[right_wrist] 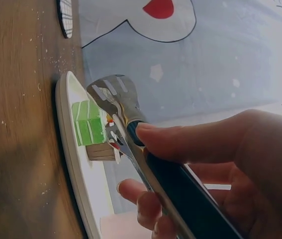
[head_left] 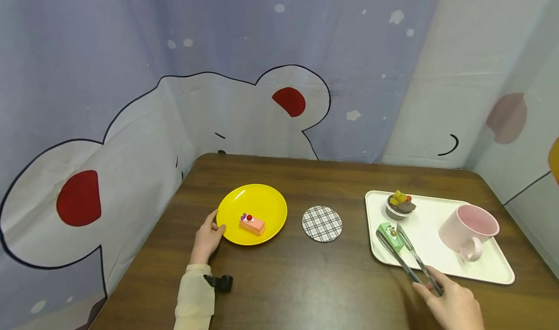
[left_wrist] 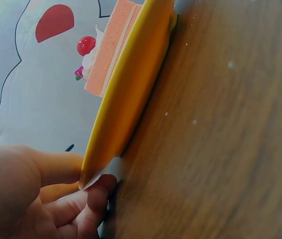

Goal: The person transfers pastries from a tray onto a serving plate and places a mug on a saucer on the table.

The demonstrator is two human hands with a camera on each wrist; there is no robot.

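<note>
My left hand point(head_left: 207, 238) pinches the left rim of the yellow plate point(head_left: 272, 208); in the left wrist view the thumb lies on top of the rim and fingers are beneath it. A pink cake slice point(head_left: 252, 224) with a red berry sits on the plate. My right hand point(head_left: 454, 298) holds metal tongs point(head_left: 403, 262), whose spread tips stand on either side of a green cake piece point(head_left: 391, 236) at the white tray's point(head_left: 441, 267) left end. Whether the tips touch the cake, I cannot tell.
Behind the green cake on the tray is a chocolate cupcake point(head_left: 399, 206); a pink mug point(head_left: 467, 228) stands at its right. A round checked coaster point(head_left: 322, 223) lies between plate and tray on the brown table point(head_left: 305, 281). A printed curtain hangs behind.
</note>
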